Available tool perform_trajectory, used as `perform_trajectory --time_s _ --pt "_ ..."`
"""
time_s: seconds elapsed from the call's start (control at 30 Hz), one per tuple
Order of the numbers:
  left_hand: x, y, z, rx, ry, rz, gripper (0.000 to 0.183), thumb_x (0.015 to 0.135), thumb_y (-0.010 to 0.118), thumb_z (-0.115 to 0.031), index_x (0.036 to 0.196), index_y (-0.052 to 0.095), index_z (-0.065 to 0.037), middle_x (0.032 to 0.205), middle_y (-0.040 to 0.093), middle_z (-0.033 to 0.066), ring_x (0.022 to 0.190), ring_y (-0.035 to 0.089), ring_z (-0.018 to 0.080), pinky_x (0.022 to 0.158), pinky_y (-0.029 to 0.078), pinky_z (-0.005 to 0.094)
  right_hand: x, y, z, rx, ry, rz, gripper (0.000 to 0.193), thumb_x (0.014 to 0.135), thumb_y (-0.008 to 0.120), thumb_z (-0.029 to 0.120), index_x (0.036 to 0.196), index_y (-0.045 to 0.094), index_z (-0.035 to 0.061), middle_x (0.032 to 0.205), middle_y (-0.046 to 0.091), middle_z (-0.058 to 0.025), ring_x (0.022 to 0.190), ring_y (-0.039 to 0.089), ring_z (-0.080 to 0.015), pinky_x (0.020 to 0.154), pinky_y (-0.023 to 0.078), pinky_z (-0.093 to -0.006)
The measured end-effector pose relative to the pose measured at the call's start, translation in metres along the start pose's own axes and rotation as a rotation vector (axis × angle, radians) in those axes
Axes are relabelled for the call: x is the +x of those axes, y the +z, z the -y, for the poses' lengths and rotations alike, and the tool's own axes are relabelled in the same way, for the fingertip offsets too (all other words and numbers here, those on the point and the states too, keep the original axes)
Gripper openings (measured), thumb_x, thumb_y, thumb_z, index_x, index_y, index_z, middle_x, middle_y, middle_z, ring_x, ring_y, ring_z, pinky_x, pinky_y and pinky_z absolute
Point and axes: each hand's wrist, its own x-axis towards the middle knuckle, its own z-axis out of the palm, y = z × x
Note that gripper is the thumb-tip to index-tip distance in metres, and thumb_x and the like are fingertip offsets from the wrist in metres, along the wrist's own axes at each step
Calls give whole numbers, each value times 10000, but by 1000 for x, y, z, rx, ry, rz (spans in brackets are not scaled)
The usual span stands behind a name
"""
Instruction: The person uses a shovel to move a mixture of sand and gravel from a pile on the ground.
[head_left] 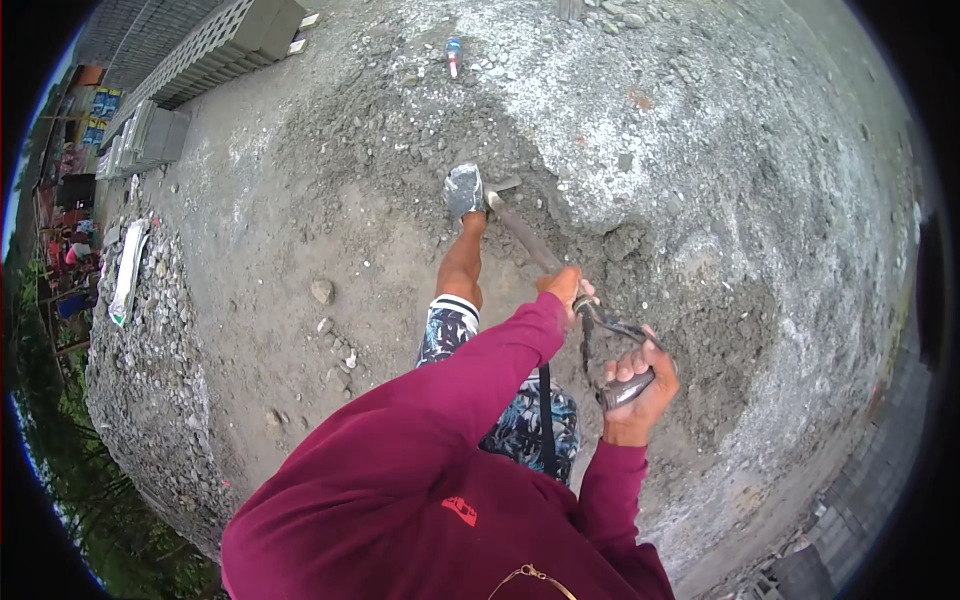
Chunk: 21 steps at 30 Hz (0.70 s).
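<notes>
A shovel (524, 238) slants across the middle of the view, its shaft running away from me to the far left. My left hand (566, 287) is closed around the upper shaft, just below where it forks. Nearer to me, my right hand (642, 384) wraps the crossbar of the D-shaped handle. The lower end of the shovel sits in grey gravelly sand (560, 205) beside my shoe (464, 190), which is caked with grey dust. Most of the blade is hidden; only a short edge shows next to the shoe.
Stacked hollow concrete blocks (215, 50) stand at the far left. A gravel heap (160, 350) lies left, with a long pale strip (128, 270) on it. A bottle (453, 57) lies on the far ground. Whitish powder (620, 140) covers the mound ahead; loose stones (322, 291) dot the dirt.
</notes>
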Motion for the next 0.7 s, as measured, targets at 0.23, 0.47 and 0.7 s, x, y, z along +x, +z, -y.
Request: perform_trajectory --time_s 0.23,0.47,0.7 --pt "-13 -71 42 142 -61 -117 175 761 564 -169 798 545 2 629 554 105 449 518 221 422 466 356 -56 -36 -47 -116 136 -105 528 782 518 61 1302 427 80 553 412 -35 450 468 -178 486 447 -365" --pt "-32 -82 42 135 -154 -148 135 804 557 -121 852 515 -1 641 530 97 468 524 193 397 461 361 -56 -26 -52 46 116 -92 553 791 492 29 1332 387 63 549 411 -34 437 450 -159 479 442 -343" --pt "44 -170 87 358 -126 -155 215 793 599 -117 915 514 39 700 555 126 526 585 244 451 539 395 -47 -150 -152 -90 99 -202 540 783 483 31 1317 403 21 551 420 -34 415 437 -169 423 443 -350"
